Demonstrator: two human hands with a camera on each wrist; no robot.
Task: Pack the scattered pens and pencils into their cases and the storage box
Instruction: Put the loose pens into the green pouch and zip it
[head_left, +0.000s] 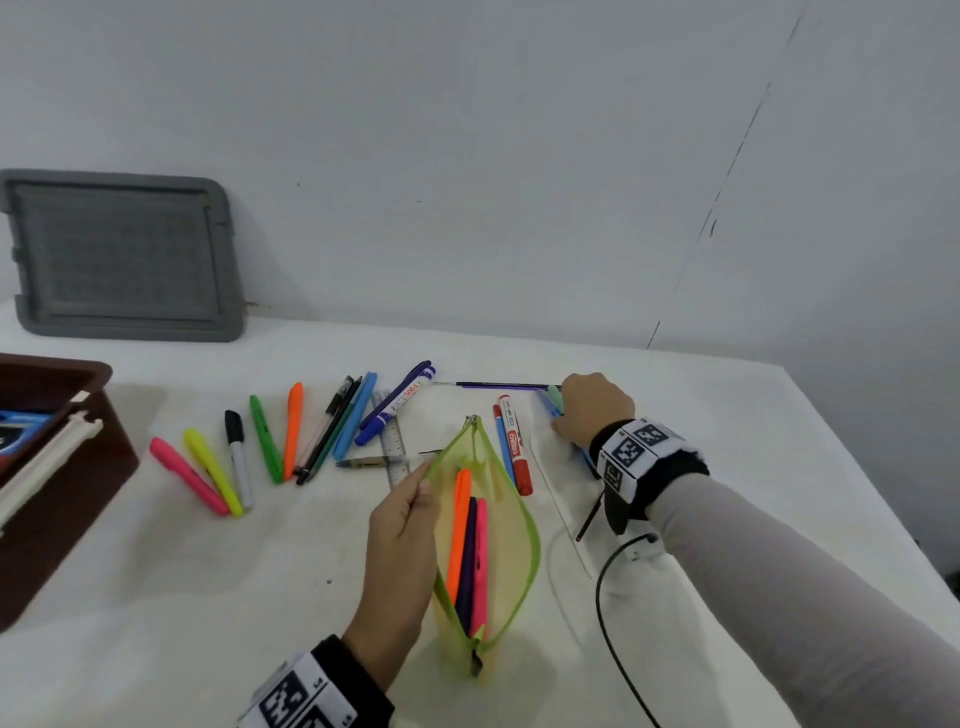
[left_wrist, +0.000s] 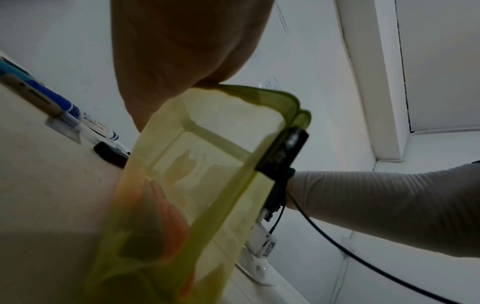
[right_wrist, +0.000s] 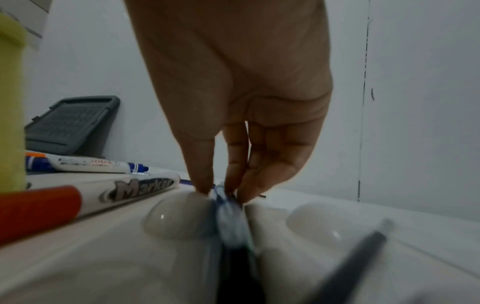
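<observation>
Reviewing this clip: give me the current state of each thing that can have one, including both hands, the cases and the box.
green mesh case: unzipped, mouth held open, three pens inside.
left hand: pinching the case's edge.
right hand: fingertips pinching blue pens on the table.
brown storage box: open, lid off.
grey lid: leaning against the wall.
red marker: capped, lying loose.
</observation>
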